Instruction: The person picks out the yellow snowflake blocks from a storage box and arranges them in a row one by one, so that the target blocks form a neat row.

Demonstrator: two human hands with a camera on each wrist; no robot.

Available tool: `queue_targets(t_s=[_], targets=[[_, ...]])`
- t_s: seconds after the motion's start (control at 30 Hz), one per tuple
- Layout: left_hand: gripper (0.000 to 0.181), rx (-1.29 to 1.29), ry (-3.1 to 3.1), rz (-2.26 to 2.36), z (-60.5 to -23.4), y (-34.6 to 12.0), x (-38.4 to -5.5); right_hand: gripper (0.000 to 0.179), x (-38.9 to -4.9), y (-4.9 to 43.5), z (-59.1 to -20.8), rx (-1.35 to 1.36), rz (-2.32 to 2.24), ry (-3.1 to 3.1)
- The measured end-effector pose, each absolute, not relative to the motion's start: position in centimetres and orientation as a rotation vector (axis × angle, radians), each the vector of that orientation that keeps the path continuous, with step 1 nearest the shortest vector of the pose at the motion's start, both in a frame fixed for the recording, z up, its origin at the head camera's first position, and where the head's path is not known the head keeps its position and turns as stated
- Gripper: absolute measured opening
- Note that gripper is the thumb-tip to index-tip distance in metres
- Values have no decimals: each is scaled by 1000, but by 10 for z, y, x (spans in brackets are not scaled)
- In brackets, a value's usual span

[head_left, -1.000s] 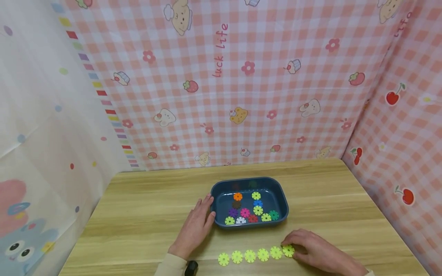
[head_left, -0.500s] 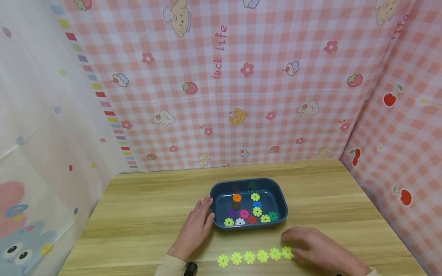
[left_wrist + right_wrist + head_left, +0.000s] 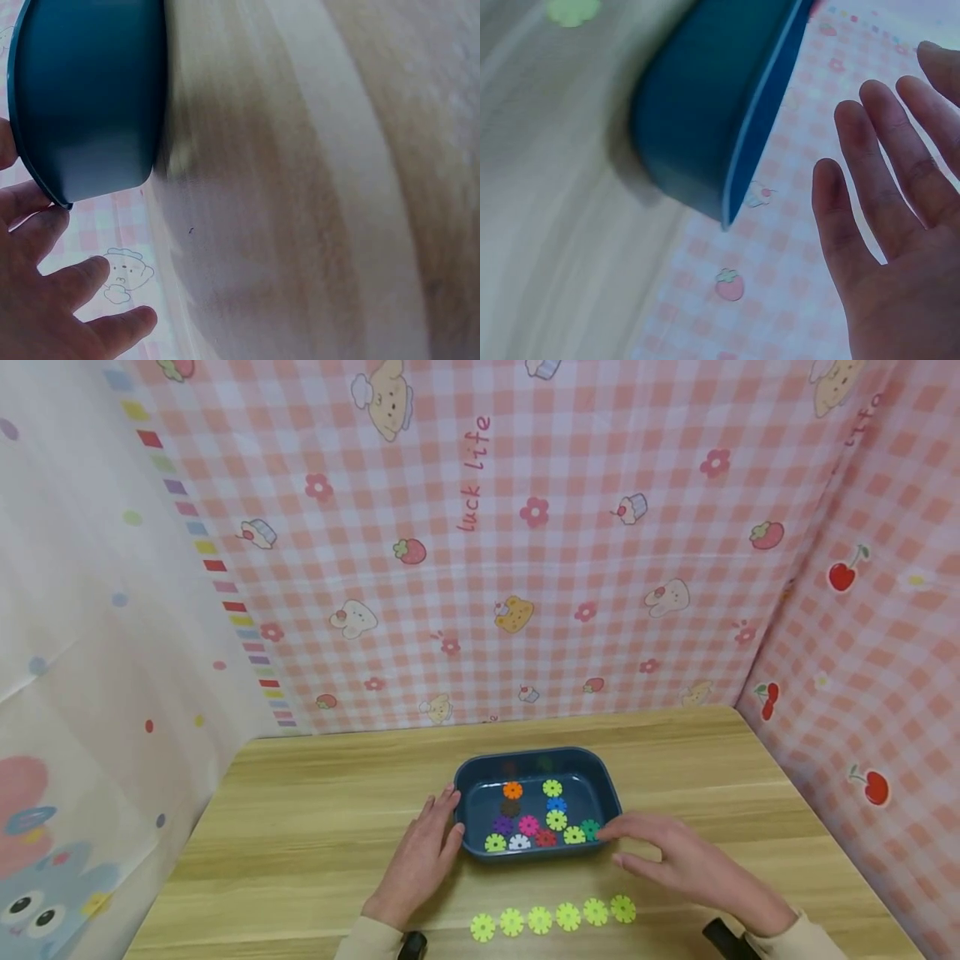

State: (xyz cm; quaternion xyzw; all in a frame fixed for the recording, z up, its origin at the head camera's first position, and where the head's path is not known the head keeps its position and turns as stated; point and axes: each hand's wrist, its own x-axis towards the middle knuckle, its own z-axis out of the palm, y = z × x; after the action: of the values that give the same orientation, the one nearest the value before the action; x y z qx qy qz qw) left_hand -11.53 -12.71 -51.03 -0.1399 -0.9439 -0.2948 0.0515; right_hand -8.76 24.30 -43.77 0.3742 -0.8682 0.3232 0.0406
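A dark blue tray (image 3: 483,802) on the wooden table holds several plastic snowflake discs. My left hand (image 3: 420,860) rests at its left end, some fingertips touching the rim, the others spread loose in the left wrist view. My right hand (image 3: 678,860) hovers at the tray's front right corner with relaxed, nearly straight fingers and nothing in them. Its fingertips overlap the corner beside a green disc (image 3: 590,829) and a yellow disc (image 3: 573,835). In front of the tray lies a straight row of several yellow discs (image 3: 540,920), spaced slightly apart.
Further back in the tray are an orange disc (image 3: 512,790), a blue disc (image 3: 557,805) and more yellow ones. The table (image 3: 322,827) meets a pink checked cloth wall (image 3: 450,577) behind. Printed cloths stand at both sides.
My right hand has let go of the row's rightmost yellow disc and moved up to the tray's right front corner. My left hand stays at the tray's left end.
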Motion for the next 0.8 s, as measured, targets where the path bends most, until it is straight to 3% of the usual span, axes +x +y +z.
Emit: queue_targets(t_s=[0.8], targets=[[52, -421, -2872, -904, -510, -128, -115, 19, -137, 178, -439, 1286, 1000, -2639]])
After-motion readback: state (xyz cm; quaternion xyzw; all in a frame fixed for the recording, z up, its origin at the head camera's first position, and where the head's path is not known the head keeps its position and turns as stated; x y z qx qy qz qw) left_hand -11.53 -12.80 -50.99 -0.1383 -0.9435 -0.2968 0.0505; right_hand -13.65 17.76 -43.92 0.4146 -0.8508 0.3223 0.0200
